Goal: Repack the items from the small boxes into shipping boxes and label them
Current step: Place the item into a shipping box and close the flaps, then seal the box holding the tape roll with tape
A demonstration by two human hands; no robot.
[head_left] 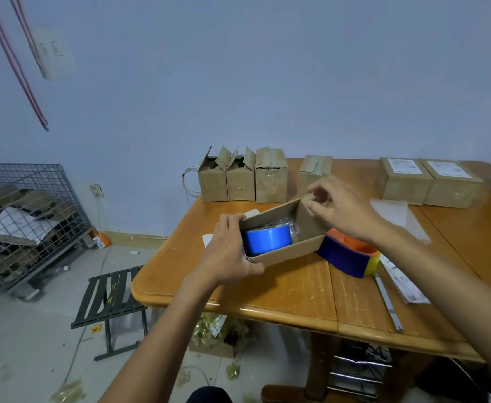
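**At the centre of the frame, 2 hands on an open carton**

In the middle of the picture an open shipping box (pixel 285 253) sits slantwise on a wooden table (pixel 282 292). Inside it lies a blue item (pixel 267 238), with crinkled clear wrap beside it. The left hand (pixel 229 251) grips the box's left end, its thumb along the near wall and its fingers curled over the rim. The right hand (pixel 340 210) is at the raised flap on the right end, thumb and fingertips pinching its top edge. The hand is slightly blurred.

Just right of the box, and partly hidden by its corner and the right wrist, stands a blue, orange and yellow tape dispenser (pixel 346 257). Toward the upper middle, 3 small boxes (pixel 241 178) stand touching in a row. A 4th small carton (pixel 315 170) stands apart, half behind the right hand. At the upper right sit 2 labelled boxes (pixel 430 181), side by side.

Near the right edge lie a clear plastic sheet (pixel 392 210), some printed label strips (pixel 404 283) and a metal strip (pixel 388 303). At the left of the frame a wire cage (pixel 26 222) holds cardboard scraps. A black slatted stool (pixel 110 295) stands on the floor beside the table.
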